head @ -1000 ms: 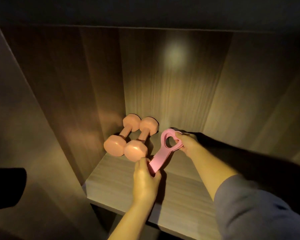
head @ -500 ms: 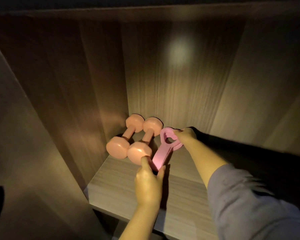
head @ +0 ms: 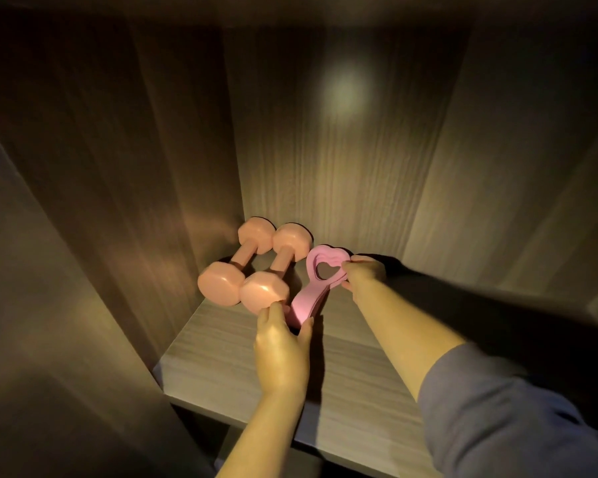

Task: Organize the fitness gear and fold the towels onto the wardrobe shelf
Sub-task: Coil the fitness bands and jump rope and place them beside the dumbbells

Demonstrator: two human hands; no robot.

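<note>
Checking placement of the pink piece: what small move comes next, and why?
Probably lower the pink heart-handled piece flat onto the shelf and let go: both hands, left and right, hold its ends, already beside the dumbbells.

Both arms reach forward, the left hand (head: 281, 350) pinching the near end of the pink band (head: 311, 291) and the right hand (head: 363, 276), grey-sleeved, pinching its far looped end.
</note>
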